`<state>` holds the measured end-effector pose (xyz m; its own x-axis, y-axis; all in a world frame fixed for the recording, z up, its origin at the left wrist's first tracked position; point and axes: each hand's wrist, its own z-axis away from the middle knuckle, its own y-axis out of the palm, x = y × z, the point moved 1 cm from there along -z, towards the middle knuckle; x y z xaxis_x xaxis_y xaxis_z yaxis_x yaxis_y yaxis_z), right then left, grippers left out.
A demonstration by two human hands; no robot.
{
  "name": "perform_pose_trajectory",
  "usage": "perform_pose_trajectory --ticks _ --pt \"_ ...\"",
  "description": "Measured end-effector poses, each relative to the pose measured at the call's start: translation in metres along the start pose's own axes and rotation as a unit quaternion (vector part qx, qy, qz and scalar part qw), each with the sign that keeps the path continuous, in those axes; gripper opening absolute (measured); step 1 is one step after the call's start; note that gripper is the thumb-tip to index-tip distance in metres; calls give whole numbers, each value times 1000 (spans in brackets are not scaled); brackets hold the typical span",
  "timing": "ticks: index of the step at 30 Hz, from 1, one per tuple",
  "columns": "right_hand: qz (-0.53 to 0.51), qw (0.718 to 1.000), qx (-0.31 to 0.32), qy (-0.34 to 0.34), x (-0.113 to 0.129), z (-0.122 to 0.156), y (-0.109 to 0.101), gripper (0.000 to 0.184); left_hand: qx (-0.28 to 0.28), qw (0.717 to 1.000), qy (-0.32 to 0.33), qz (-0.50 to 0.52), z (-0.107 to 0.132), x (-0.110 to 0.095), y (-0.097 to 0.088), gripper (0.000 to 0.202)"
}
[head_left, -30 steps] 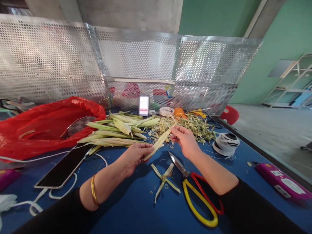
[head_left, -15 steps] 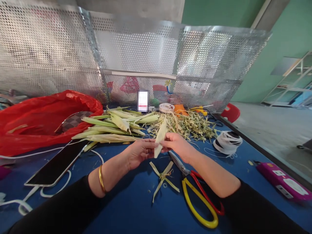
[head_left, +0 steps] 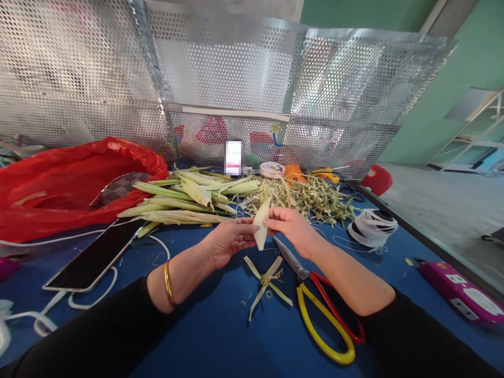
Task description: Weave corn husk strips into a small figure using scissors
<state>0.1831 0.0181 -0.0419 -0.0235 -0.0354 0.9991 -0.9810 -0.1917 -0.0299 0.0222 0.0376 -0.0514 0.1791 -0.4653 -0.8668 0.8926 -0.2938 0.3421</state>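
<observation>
Between my two hands is a pale corn husk (head_left: 261, 224), held upright above the blue table. My left hand (head_left: 232, 239) pinches it from the left with thumb and fingers. From the right, my right hand (head_left: 289, 226) grips it, its thumb pressed on the husk's face. Just below my hands lies a small cross-shaped piece of tied husk strips (head_left: 264, 282), with a tiny ring beside it. Scissors (head_left: 321, 315) with one yellow and one red handle rest under my right forearm. Behind my hands is a pile of green and cream husks (head_left: 185, 202).
Shredded husk trimmings (head_left: 315, 197) heap at the back right, near a roll of tape (head_left: 272, 169). A spool of white cord (head_left: 372, 228) and a purple box-like item (head_left: 459, 289) sit right. Left are a red plastic bag (head_left: 79, 173) and a tablet (head_left: 92, 257). A perforated metal screen (head_left: 232, 68) stands behind.
The husk's top now stands lower and looks shorter, as if bent or folded back. Both hands keep their hold on it. The whole view has shifted slightly.
</observation>
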Motion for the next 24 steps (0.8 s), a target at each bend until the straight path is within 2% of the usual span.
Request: perform_pose_trajectory --ticks 5,11,16,24 --pt "-45 998 -10 41 -10 -1 8 26 -32 997 62 -24 0 3 2 21" --pt "-56 996 -28 56 -17 -3 5 31 -35 996 79 -17 -3 5 1 16" --pt "-86 994 -42 55 -16 -2 5 29 13 998 51 16 -4 6 2 11" --pt "-127 987 -23 95 -16 -2 7 31 27 998 13 47 -5 9 0 7"
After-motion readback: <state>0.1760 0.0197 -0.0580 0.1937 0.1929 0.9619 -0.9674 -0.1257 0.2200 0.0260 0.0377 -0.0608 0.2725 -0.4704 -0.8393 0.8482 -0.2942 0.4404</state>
